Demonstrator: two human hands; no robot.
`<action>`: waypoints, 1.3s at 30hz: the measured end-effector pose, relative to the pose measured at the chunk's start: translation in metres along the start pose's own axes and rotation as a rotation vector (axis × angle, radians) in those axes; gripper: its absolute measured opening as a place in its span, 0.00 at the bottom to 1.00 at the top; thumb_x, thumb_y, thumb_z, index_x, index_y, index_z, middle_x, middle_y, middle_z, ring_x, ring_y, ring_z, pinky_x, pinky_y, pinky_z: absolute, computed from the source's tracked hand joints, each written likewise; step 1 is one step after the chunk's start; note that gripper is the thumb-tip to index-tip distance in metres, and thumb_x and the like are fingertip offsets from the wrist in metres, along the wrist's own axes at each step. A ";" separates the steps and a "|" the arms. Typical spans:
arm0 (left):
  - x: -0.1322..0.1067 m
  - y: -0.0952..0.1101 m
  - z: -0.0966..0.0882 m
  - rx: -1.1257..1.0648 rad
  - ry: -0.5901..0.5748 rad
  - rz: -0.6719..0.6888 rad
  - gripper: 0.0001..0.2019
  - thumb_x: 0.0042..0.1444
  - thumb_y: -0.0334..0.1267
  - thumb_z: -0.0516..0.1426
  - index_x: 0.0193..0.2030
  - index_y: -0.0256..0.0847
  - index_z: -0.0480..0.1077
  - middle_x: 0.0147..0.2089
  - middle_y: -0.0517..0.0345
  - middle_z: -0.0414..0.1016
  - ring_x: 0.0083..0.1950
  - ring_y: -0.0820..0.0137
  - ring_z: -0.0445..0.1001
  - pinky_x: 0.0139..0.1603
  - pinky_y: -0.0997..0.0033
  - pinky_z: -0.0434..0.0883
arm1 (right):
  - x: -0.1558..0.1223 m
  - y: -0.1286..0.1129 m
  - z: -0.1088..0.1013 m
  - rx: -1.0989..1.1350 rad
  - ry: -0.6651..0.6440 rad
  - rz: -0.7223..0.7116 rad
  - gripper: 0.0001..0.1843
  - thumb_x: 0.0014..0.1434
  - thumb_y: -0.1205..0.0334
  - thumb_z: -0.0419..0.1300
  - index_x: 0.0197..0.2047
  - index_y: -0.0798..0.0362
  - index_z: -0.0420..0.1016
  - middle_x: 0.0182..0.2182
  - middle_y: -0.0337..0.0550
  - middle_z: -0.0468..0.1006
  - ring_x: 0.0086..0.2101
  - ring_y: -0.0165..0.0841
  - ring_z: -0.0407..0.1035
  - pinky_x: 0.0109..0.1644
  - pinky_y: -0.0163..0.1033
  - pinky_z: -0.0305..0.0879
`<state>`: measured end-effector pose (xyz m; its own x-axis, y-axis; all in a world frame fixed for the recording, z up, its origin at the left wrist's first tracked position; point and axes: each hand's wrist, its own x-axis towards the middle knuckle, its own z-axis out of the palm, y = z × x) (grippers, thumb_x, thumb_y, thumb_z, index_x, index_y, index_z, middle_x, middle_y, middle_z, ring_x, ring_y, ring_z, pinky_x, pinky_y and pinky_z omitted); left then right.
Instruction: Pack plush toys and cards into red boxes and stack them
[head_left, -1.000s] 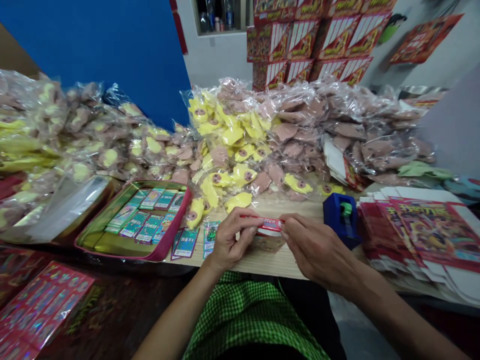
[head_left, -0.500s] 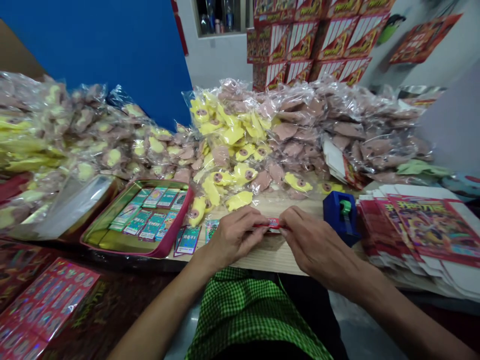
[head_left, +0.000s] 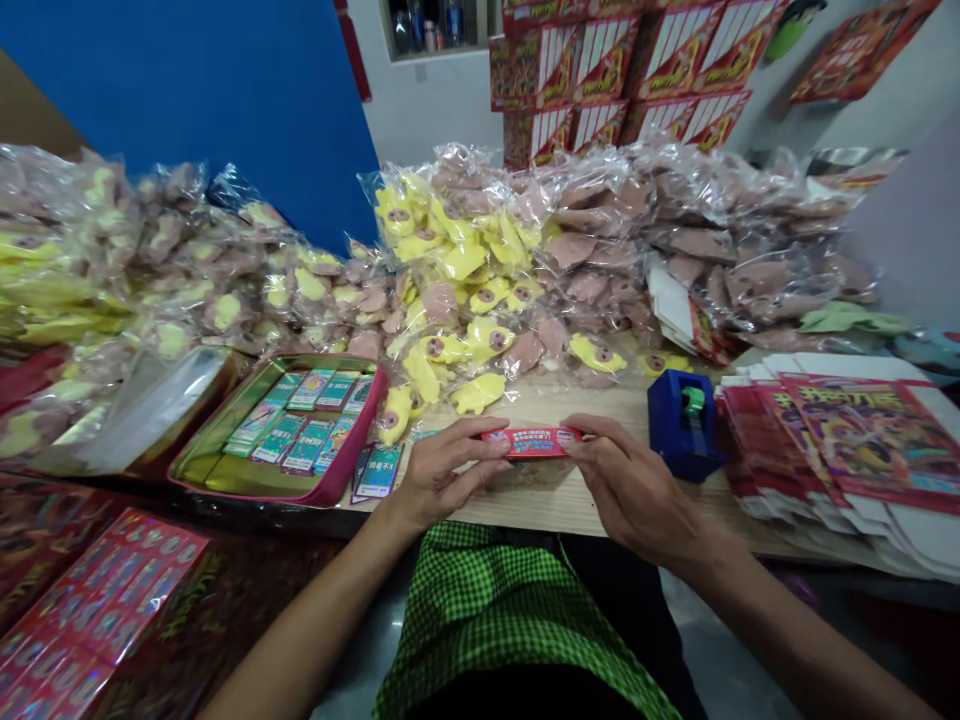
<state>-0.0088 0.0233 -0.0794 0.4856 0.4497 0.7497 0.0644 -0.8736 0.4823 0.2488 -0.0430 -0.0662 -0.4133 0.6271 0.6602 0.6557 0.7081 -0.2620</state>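
Both my hands grip a small red printed packet (head_left: 534, 441) just above the wooden table's near edge (head_left: 555, 510). My left hand (head_left: 442, 470) pinches its left end with fingers curled. Its right end is pinched by my right hand (head_left: 626, 485). The packet's printed red face is tilted toward me. Below the packet something clear seems to hang, but I cannot make it out.
A red tray (head_left: 330, 490) of green card packs sits left of my hands, loose cards (head_left: 379, 470) beside it. A blue tape dispenser (head_left: 684, 425) stands right, then stacked flat cartons (head_left: 862, 450). Bagged yellow and pink toys (head_left: 480, 270) pile behind. Red boxes (head_left: 600, 70) line the wall.
The packet has turned from edge-on to show its printed red face. Both hands shifted slightly toward me along with it.
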 end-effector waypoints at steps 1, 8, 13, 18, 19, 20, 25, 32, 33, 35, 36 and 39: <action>0.000 0.001 0.001 0.022 0.013 -0.003 0.09 0.66 0.31 0.61 0.52 0.41 0.75 0.56 0.47 0.80 0.55 0.66 0.81 0.52 0.62 0.82 | 0.000 0.000 0.003 0.003 0.026 0.001 0.16 0.66 0.80 0.50 0.52 0.56 0.67 0.50 0.57 0.73 0.51 0.40 0.71 0.53 0.43 0.75; 0.031 0.015 0.016 0.296 -0.128 0.092 0.12 0.68 0.32 0.58 0.57 0.40 0.74 0.52 0.48 0.80 0.51 0.67 0.81 0.48 0.65 0.83 | -0.006 -0.011 -0.003 0.006 0.152 0.231 0.16 0.67 0.75 0.48 0.51 0.52 0.70 0.53 0.54 0.75 0.55 0.39 0.72 0.56 0.45 0.74; 0.039 0.008 0.040 0.337 0.012 0.108 0.09 0.67 0.30 0.59 0.52 0.39 0.76 0.50 0.49 0.80 0.48 0.67 0.82 0.47 0.67 0.83 | -0.047 0.012 -0.031 -0.230 0.276 1.191 0.20 0.60 0.70 0.54 0.56 0.58 0.72 0.59 0.63 0.71 0.58 0.49 0.70 0.62 0.53 0.68; 0.035 0.006 0.055 0.319 0.004 0.051 0.10 0.67 0.30 0.60 0.53 0.39 0.77 0.49 0.50 0.80 0.47 0.67 0.81 0.47 0.67 0.83 | -0.065 0.051 -0.033 -0.030 0.221 1.586 0.22 0.63 0.59 0.55 0.59 0.59 0.68 0.39 0.54 0.80 0.33 0.42 0.78 0.35 0.43 0.75; 0.035 0.007 0.055 0.312 0.002 0.041 0.10 0.67 0.30 0.60 0.53 0.39 0.76 0.49 0.50 0.80 0.47 0.67 0.81 0.47 0.67 0.83 | -0.065 0.057 -0.031 0.004 0.226 1.594 0.21 0.64 0.58 0.55 0.58 0.58 0.68 0.35 0.49 0.80 0.28 0.39 0.77 0.32 0.40 0.73; 0.035 0.007 0.055 0.301 0.003 0.037 0.10 0.67 0.31 0.60 0.53 0.39 0.76 0.49 0.50 0.79 0.47 0.68 0.81 0.46 0.67 0.83 | -0.064 0.062 -0.030 0.033 0.234 1.591 0.20 0.63 0.59 0.55 0.57 0.55 0.69 0.32 0.45 0.79 0.25 0.37 0.75 0.30 0.38 0.71; 0.036 0.006 0.053 0.264 0.023 0.029 0.12 0.66 0.30 0.60 0.55 0.41 0.75 0.50 0.51 0.79 0.48 0.68 0.81 0.46 0.67 0.83 | -0.057 0.073 -0.031 0.181 0.300 1.508 0.07 0.55 0.62 0.60 0.39 0.50 0.72 0.24 0.35 0.75 0.23 0.33 0.73 0.27 0.34 0.65; 0.037 0.005 0.051 0.252 -0.007 -0.009 0.12 0.66 0.30 0.60 0.55 0.42 0.76 0.50 0.51 0.79 0.49 0.66 0.81 0.47 0.65 0.83 | -0.046 0.065 -0.039 0.533 0.456 1.519 0.08 0.49 0.60 0.62 0.34 0.51 0.69 0.26 0.39 0.77 0.25 0.38 0.79 0.28 0.38 0.73; 0.038 0.005 0.050 0.258 -0.014 -0.008 0.12 0.66 0.30 0.60 0.54 0.41 0.76 0.50 0.50 0.79 0.49 0.66 0.81 0.47 0.65 0.83 | -0.046 0.064 -0.040 0.559 0.483 1.499 0.10 0.49 0.59 0.63 0.35 0.51 0.69 0.27 0.38 0.77 0.26 0.38 0.80 0.30 0.38 0.75; 0.038 0.007 0.050 0.266 -0.017 0.007 0.10 0.66 0.30 0.60 0.53 0.41 0.76 0.50 0.50 0.80 0.49 0.66 0.81 0.47 0.64 0.83 | -0.049 0.060 -0.040 0.582 0.525 1.463 0.12 0.47 0.55 0.65 0.33 0.50 0.69 0.28 0.38 0.76 0.29 0.38 0.81 0.34 0.40 0.77; 0.039 0.007 0.050 0.261 -0.014 0.018 0.09 0.66 0.30 0.60 0.52 0.40 0.76 0.50 0.50 0.80 0.49 0.66 0.82 0.47 0.64 0.83 | -0.053 0.058 -0.038 0.579 0.538 1.453 0.14 0.46 0.52 0.66 0.31 0.50 0.68 0.27 0.38 0.76 0.30 0.39 0.81 0.36 0.40 0.77; 0.038 0.009 0.050 0.234 -0.007 0.024 0.06 0.66 0.30 0.60 0.48 0.39 0.75 0.49 0.49 0.81 0.47 0.67 0.82 0.47 0.65 0.83 | -0.069 0.052 -0.026 0.523 0.561 1.445 0.19 0.41 0.47 0.68 0.23 0.51 0.65 0.23 0.39 0.73 0.31 0.41 0.79 0.36 0.43 0.78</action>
<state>0.0535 0.0236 -0.0689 0.4954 0.4277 0.7561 0.2527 -0.9037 0.3456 0.3280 -0.0575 -0.1070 0.6629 0.7205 -0.2038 -0.0499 -0.2291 -0.9721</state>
